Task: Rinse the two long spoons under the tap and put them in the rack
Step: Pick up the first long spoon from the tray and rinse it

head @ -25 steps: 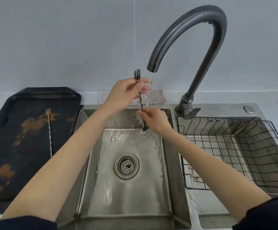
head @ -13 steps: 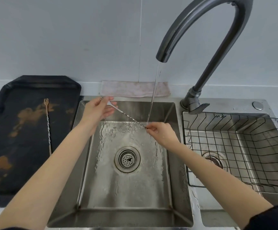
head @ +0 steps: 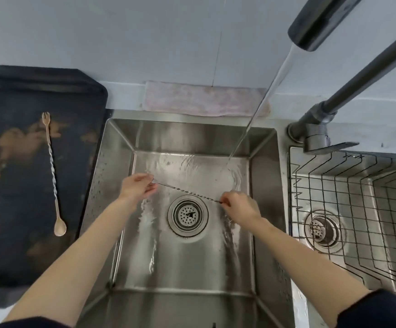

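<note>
Over the drain at frame centre, your left hand [head: 137, 188] and right hand [head: 239, 207] pinch opposite ends of the first spoon [head: 187, 192], clear of the stream [head: 251, 119]. Carry it right to the rack [head: 348, 209]; the second spoon [head: 53, 183] waits at left.

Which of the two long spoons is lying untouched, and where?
The copper-coloured long spoon on the dark tray, bowl end toward the person. The silver long spoon is held over the sink between left hand and right hand.
</note>
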The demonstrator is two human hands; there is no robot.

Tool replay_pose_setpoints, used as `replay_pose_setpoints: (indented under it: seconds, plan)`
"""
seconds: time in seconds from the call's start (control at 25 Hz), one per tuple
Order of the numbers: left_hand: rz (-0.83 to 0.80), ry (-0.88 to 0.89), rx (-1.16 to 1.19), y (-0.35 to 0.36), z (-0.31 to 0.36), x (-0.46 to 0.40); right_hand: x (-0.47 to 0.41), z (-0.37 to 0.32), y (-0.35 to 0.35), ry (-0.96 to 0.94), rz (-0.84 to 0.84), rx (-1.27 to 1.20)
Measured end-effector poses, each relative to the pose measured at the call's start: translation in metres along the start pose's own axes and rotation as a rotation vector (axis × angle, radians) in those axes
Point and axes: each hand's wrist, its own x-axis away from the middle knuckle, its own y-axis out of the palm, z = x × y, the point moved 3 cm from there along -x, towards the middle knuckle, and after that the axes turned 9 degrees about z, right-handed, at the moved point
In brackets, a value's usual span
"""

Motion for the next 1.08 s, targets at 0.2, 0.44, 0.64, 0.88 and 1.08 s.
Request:
replay_pose_setpoints:
  seconds: [0.2, 0.44, 0.64, 0.88, 1.08]
  plan:
    - [0.05, -0.097, -0.098, 0.01, -0.031, -0.019, -0.01, 0.009, 0.02, 0.027, -0.011, 0.091]
    - [0.084, -0.093, -0.163, 0.009, -0.048, -0.026, -0.012, 0.013, 0.029, 0.027, -0.015, 0.117]
    - [0.139, -0.021, -0.379, 0.005, -0.043, -0.023, -0.004, 0.008, 0.022, 0.0, 0.001, 0.1]
    - [-0.022, 0.131, -0.646, -0.001, -0.024, 0.017, 0.018, -0.011, 0.001, -0.008, -0.002, 0.089]
    - [-0.147, 0.361, -0.911, -0.01, 0.003, 0.064, 0.048, -0.04, -0.023, -0.068, 0.007, 0.11]
